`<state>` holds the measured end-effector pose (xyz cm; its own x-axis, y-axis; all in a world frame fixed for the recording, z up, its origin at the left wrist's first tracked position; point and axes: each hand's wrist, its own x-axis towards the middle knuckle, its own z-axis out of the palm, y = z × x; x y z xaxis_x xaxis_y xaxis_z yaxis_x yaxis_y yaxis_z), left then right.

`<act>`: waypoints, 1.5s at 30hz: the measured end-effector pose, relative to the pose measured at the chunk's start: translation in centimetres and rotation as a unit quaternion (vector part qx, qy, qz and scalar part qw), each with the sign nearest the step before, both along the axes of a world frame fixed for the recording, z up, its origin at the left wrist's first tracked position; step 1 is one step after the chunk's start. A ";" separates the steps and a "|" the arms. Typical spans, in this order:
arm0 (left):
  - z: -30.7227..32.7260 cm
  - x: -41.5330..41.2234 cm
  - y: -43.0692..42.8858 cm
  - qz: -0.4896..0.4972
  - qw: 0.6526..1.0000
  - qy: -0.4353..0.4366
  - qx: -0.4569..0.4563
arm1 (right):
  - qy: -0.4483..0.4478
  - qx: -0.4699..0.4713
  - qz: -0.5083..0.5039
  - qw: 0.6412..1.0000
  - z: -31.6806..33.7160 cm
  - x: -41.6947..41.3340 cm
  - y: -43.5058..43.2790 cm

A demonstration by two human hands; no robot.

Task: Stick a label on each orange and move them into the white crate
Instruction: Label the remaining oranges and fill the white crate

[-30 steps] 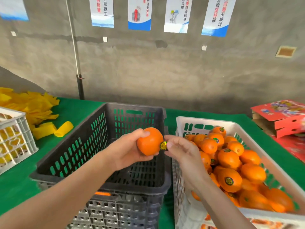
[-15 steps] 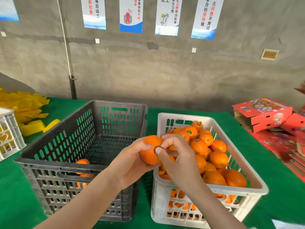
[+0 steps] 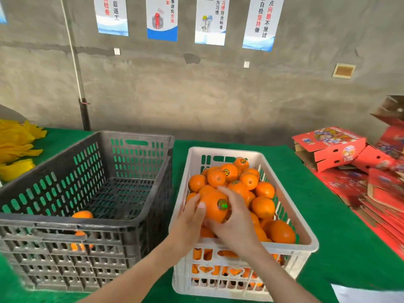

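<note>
Both hands hold one orange [image 3: 213,206] over the near left part of the white crate [image 3: 290,256]. A round shiny label [image 3: 222,204] sits on the orange's upper face. My left hand [image 3: 188,224] grips the orange from the left, thumb on top. My right hand [image 3: 235,226] curls round it from the right and below, a finger arched over the far side. The white crate is heaped with several oranges [image 3: 263,206], some showing labels. The black crate [image 3: 109,189] to the left holds an orange [image 3: 82,214] at its near side.
Red printed cartons [image 3: 330,147] and flat red cardboard lie at the right on the green table cover [image 3: 323,215]. Yellow foam sleeves [image 3: 15,147] are piled at the far left. A concrete wall with posters stands behind the table.
The orange moved right, from above the black crate to over the white crate. The label, first pinched by my right hand beside the orange, now sits on it. The camera view shifted right.
</note>
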<state>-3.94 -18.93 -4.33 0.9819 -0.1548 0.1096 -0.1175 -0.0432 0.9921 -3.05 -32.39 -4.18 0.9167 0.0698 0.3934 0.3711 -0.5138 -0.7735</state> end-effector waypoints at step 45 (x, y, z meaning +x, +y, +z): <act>-15.8 -9.2 4.0 -0.029 0.886 0.216 0.408 | 0.152 -0.245 0.108 0.951 -16.7 -8.1 -1.4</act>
